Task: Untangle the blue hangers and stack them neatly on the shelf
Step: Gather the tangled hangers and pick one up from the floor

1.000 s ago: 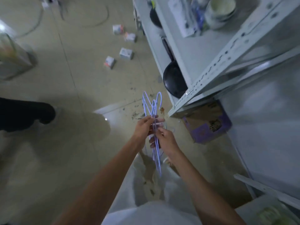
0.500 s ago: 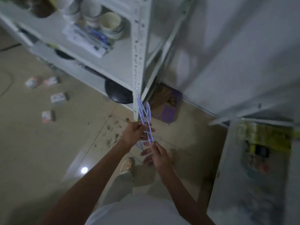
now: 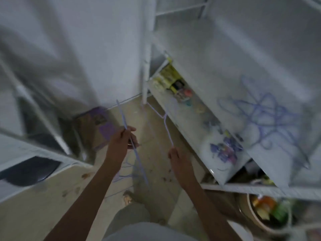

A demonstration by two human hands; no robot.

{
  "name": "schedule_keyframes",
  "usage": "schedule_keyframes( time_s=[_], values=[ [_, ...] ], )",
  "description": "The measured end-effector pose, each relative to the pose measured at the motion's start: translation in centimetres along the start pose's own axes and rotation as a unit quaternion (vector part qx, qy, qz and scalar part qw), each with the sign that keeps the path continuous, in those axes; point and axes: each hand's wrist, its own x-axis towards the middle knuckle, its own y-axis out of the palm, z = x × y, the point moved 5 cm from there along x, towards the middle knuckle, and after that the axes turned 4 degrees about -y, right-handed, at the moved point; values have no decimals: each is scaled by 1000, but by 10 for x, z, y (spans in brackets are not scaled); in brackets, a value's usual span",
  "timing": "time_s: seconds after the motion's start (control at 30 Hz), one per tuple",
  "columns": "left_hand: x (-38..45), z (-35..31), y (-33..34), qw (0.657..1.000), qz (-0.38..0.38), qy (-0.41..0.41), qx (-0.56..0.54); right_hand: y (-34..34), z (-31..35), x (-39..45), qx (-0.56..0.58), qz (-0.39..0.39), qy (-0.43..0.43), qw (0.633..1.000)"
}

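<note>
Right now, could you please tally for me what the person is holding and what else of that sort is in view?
Hangers held apart in the hands: 2, one in the left hand and one in the right hand.
Tangled pile of blue hangers on the shelf: 1, too blurred to count singly.
Total: 3 items.

No text, label, brand, number or sign was legible. The purple box (image 3: 102, 126) on the floor bore a dark printed patch, too blurred to read. The yellow packages (image 3: 171, 75) and the colourful packets (image 3: 225, 150) on the white shelf (image 3: 189, 119) carried print that motion blur had smeared beyond reading.
</note>
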Motion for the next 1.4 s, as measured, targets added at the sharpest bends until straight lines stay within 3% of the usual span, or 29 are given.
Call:
schedule_keyframes(
  time_s=[0.13, 0.27, 0.53, 0.8, 0.9, 1.27, 1.4],
  values=[
    [-2, -24, 71, 993, 90, 57, 52, -78, -16, -22, -29, -141, -24, 989],
    [-24, -41, 130, 981, 134, 111, 85, -147, -42, -49, -7, -187, 31, 982],
    [-90, -67, 241, 938, 256, 188, 140, -259, -78, -121, -10, -336, 13, 942],
    [-123, -66, 329, 913, 356, 150, 126, -321, -99, -129, 34, -345, -9, 938],
    [-109, -68, 364, 902, 377, 146, 151, -336, -116, -106, 38, -335, 27, 941],
    [37, -107, 515, 880, 385, 154, 232, -378, -185, 41, 174, -354, 123, 911],
    [75, -126, 568, 857, 400, 170, 277, -387, -213, 86, 216, -391, 184, 875]
  ],
)
